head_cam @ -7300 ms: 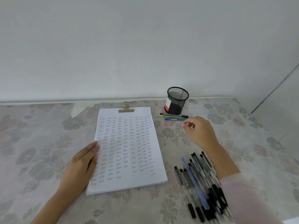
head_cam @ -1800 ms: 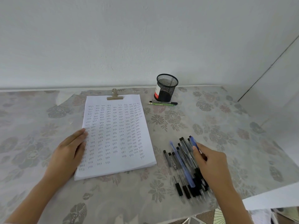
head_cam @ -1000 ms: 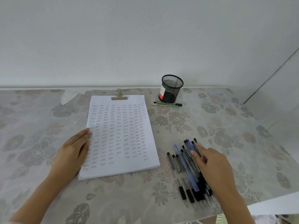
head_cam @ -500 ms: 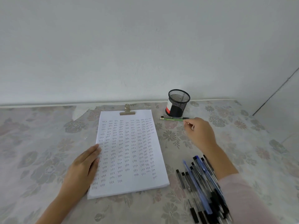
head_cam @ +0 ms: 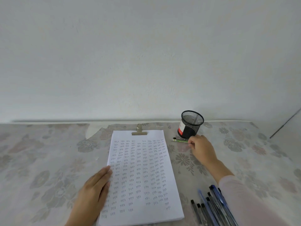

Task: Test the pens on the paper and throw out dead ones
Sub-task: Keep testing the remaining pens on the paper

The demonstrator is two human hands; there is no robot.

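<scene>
Floral-patterned surface (head_cam: 48, 160) meets a pale wall (head_cam: 146, 54). The left hand (head_cam: 97, 190) lies flat, grip open, on the clipped paper (head_cam: 143, 168) at its 8 o'clock edge. At the paper's 1 o'clock stands a mesh cup (head_cam: 190, 124), with a green pen (head_cam: 180, 140) just before it. The right hand (head_cam: 202, 150) has curled fingers (head_cam: 193, 141) at that pen's end, and its grip cannot be told. More pens (head_cam: 211, 206) lie at 5 o'clock.

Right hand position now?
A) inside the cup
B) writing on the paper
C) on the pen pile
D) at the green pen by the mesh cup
D: the right hand sits at the end of the green pen beside the mesh pen cup, well clear of the pen pile and off the paper.
</scene>
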